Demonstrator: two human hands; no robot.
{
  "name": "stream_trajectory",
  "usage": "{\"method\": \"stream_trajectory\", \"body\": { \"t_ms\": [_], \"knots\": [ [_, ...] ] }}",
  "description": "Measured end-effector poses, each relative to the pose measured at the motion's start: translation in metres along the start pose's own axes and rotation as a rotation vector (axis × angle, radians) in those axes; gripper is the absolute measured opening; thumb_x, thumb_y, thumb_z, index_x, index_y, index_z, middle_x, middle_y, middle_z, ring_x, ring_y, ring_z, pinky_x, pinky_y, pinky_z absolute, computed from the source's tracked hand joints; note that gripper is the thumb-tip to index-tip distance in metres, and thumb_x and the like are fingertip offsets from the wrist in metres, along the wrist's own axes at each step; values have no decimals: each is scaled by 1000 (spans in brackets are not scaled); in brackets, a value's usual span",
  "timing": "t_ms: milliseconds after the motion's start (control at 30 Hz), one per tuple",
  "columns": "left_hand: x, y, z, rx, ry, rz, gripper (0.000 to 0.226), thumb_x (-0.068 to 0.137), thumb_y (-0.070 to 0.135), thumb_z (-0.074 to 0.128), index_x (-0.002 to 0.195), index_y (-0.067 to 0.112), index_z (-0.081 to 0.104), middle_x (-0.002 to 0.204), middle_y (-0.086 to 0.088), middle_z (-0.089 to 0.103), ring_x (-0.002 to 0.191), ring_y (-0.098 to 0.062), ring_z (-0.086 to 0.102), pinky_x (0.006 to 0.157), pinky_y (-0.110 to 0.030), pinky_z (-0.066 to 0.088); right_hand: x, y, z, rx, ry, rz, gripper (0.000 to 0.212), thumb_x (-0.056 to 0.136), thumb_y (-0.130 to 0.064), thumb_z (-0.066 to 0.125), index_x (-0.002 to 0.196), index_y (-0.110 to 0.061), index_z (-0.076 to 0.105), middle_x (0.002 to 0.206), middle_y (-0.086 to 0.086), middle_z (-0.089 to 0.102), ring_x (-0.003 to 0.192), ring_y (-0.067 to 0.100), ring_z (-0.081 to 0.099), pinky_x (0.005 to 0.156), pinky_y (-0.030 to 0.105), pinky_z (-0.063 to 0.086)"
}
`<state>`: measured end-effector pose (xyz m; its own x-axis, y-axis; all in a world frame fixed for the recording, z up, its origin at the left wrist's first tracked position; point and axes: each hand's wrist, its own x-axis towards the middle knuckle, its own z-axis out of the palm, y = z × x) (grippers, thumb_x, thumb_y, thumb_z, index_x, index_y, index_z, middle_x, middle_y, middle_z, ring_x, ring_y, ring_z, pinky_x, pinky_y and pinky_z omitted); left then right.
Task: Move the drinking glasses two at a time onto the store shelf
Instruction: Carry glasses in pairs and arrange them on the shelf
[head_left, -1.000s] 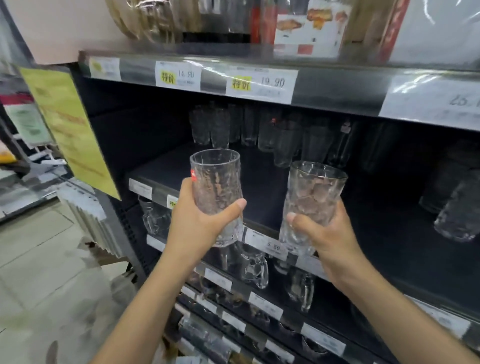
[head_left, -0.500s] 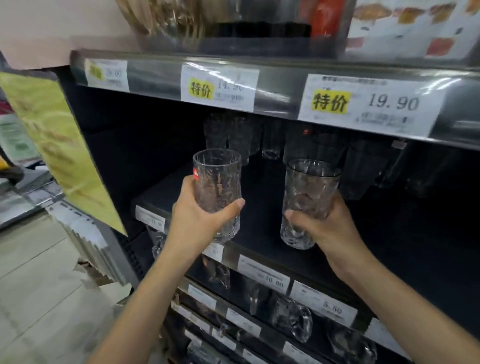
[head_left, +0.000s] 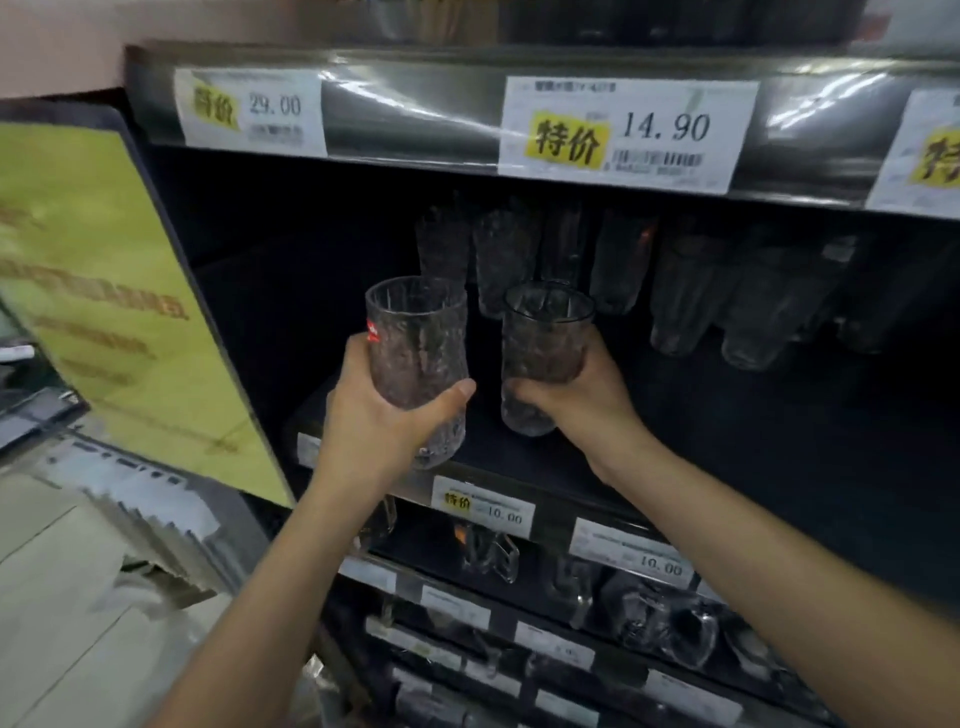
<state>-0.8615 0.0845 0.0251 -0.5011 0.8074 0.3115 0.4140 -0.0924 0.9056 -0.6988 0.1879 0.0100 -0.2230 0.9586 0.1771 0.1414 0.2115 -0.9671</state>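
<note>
the left hand (head_left: 374, 415) is wrapped round the left glass (head_left: 418, 358), upright over the front edge of the dark shelf (head_left: 727, 441), and the right hand (head_left: 587, 400) clasps the right glass (head_left: 543, 343) just beside it, slightly deeper in.

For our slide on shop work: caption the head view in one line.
Left hand and right hand hold the left glass and right glass at the store shelf.
</note>
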Motion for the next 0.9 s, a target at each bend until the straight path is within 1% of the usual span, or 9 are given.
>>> {"method": "stream_trajectory", "body": {
  "t_ms": [100,233,367,467,567,667,733,800,900],
  "knots": [
    [2,-7,-11,-4,-7,23,61,68,33,87,114,25,48,96,21,59,82,20,57,66,-5,48,11,3,23,3,26,1,64,70,-16,85,124,-24,53,106,-12,68,99,4,65,89,29,54],
    [2,-17,-27,-12,-33,21,63,68,39,86,116,31,45,99,23,58,85,23,55,65,-6,47,27,5,49,15,44,-22,66,72,-15,84,128,-24,50,106,-14,64,99,3,63,86,25,51],
    [1,-27,-39,-36,-22,15,62,66,42,85,112,35,45,99,22,60,87,19,58,67,-10,48,47,9,72,30,21,-21,77,71,-21,86,132,-26,39,115,-12,59,110,11,60,98,36,51],
    [2,-33,-46,-53,-12,19,56,66,41,86,104,42,45,98,24,60,88,19,58,64,-6,49,60,11,89,30,17,-37,79,71,-23,86,133,-25,36,120,-9,59,115,14,59,102,39,49],
    [4,-36,-52,-65,3,19,56,65,41,86,101,47,44,100,24,59,88,19,58,64,-3,47,70,12,105,71,15,-45,71,75,-20,84,129,-28,38,115,-11,61,111,13,61,98,34,51],
    [6,-38,-57,-69,13,20,56,66,40,86,101,48,43,100,24,60,89,19,58,64,-3,47,76,13,120,149,29,-19,65,79,-17,81,132,-25,45,109,-14,63,106,10,64,87,24,53],
    [8,-40,-60,-71,14,21,55,64,42,85,101,47,44,99,24,60,89,17,58,63,-5,48,82,14,128,152,34,-21,66,79,-20,81,135,-27,46,113,-11,65,105,9,63,85,22,52],
    [10,-43,-62,-67,8,23,56,63,45,84,102,47,44,100,24,60,90,16,59,67,-8,48,88,13,135,129,29,-25,67,80,-25,81,137,-27,45,117,-11,63,106,8,62,86,21,51],
    [12,-44,-63,-79,0,17,56,63,46,84,101,49,44,98,25,60,90,17,58,67,-8,47,95,10,141,68,23,-14,68,82,-30,79,138,-22,42,114,-11,59,104,9,60,82,18,50]
  ]
}}
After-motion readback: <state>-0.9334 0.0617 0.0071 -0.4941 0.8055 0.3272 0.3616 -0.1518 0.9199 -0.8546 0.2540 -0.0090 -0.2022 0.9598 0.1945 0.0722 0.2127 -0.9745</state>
